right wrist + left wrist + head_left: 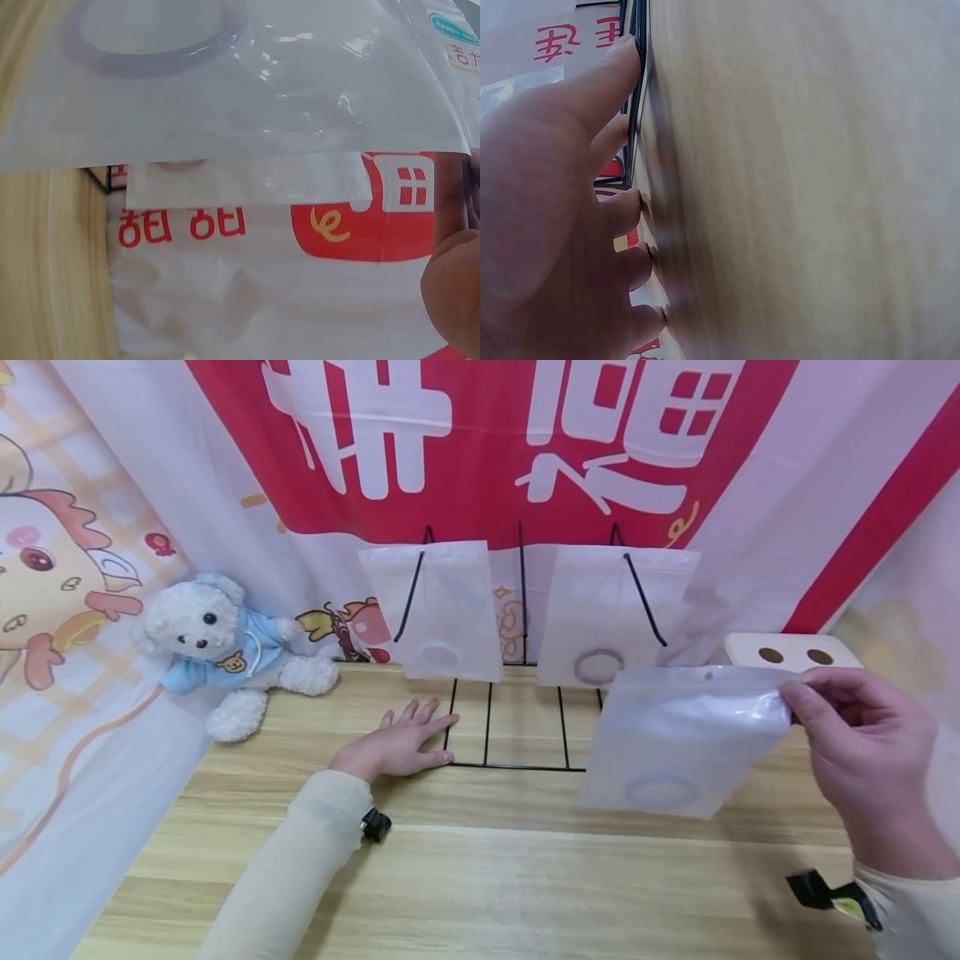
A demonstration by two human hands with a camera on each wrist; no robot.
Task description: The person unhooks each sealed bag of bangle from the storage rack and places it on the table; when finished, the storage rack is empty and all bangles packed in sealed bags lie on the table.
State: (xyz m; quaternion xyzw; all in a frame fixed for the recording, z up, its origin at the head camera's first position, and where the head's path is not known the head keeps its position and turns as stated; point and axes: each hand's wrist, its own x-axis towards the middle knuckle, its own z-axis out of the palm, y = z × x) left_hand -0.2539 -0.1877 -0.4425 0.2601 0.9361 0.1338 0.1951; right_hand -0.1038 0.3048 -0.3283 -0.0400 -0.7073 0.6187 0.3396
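My right hand (pixel 862 743) pinches the upper right corner of a frosted plastic bag (pixel 682 735), held up in front of a black wire rack (pixel 517 767). The bag has a small hole near its top edge; a pale purple ring (pixel 150 64) shows through it. My left hand (pixel 405 743) lies with fingers spread on the table, its fingertips and thumb at the left side of the rack's base. Two similar bags hang on the rack's prongs, a left bag (pixel 457 602) and a right bag (pixel 592 602), each with a ring shape low inside.
A white teddy bear (pixel 225 643) in a blue hoodie sits at the back left of the wooden table (pixel 480 877). Behind the right hand is a white block with round holes (pixel 795 647). A red and white printed cloth (pixel 480 460) hangs behind the rack.
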